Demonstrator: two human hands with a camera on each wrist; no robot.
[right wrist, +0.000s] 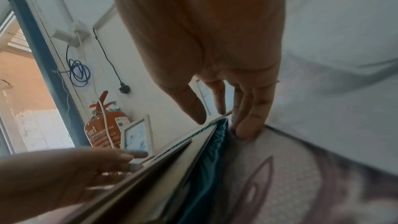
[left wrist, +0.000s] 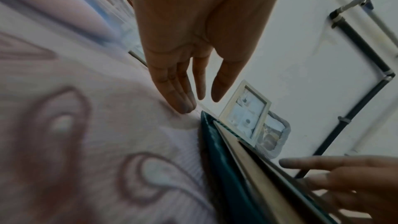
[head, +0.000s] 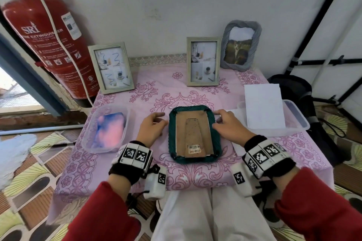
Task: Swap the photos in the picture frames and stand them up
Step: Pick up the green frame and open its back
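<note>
A teal picture frame [head: 195,135] lies face down in the middle of the table, its brown backing board and folded stand [head: 193,137] facing up. My left hand [head: 160,120] rests on the cloth just left of the frame, fingers straight and holding nothing. In the left wrist view my left hand [left wrist: 200,103] has its fingertips [left wrist: 185,108] on the cloth beside the teal frame [left wrist: 221,168]. My right hand [head: 217,120] sits at the frame's upper right edge. The right wrist view shows its fingertips [right wrist: 245,132] on the cloth against the teal rim [right wrist: 206,159].
Three frames stand at the back: a pale wooden one [head: 110,67] on the left, a second [head: 203,60] in the middle, and a grey one with a cat photo [head: 240,45]. A clear tub [head: 88,143] holds a pink-blue photo; another tub [head: 297,117] holds white paper. A fire extinguisher [head: 45,41] stands at the left.
</note>
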